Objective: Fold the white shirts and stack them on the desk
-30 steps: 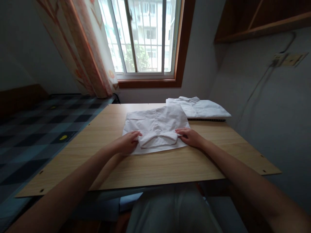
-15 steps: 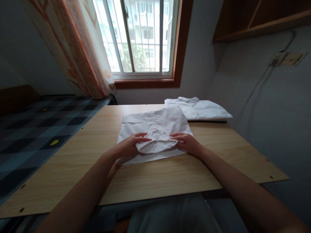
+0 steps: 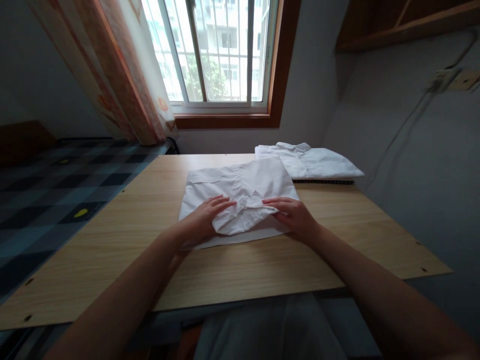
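A white shirt lies partly folded in the middle of the wooden table. Its near edge is lifted and turned over toward the far side. My left hand grips the left end of that turned-up fold, thumb under the cloth and fingers over it. At the right end of the fold my right hand holds the cloth the same way. Both hands rest low on the shirt.
A second white shirt, folded with its collar up, lies on a dark notebook at the table's far right. A bed with a dark checked cover stands to the left. Behind the table are a window and an orange curtain.
Both hands have carried the shirt's near edge farther up over the body of the shirt. The fold now looks bunched and more peaked.
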Motion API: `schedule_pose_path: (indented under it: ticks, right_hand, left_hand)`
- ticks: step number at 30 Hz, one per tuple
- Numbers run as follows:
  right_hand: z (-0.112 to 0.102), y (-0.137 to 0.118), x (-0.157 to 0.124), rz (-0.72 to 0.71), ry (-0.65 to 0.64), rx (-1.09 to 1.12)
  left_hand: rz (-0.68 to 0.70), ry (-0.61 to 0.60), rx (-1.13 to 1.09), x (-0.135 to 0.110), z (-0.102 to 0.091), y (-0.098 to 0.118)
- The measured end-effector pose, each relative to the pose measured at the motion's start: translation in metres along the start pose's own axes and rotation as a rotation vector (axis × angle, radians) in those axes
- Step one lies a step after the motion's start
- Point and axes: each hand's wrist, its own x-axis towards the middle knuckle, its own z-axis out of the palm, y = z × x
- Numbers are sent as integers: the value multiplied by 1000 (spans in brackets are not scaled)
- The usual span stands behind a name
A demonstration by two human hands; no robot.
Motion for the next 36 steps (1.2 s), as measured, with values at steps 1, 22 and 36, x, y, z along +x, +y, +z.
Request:
schedule_pose_path:
  ticks: [1,22,36]
  right_hand:
    - [0,-4,1,-24,35,-24]
    - [-7,-4,-6,82,-327,-60]
    - [-7,2,-4,209,-327,118]
  left_hand:
    - [3,3,30,1,-1,1]
    - [72,-50,26,-4,-17,3]
    - [159,-41,-156,-10,-33,12]
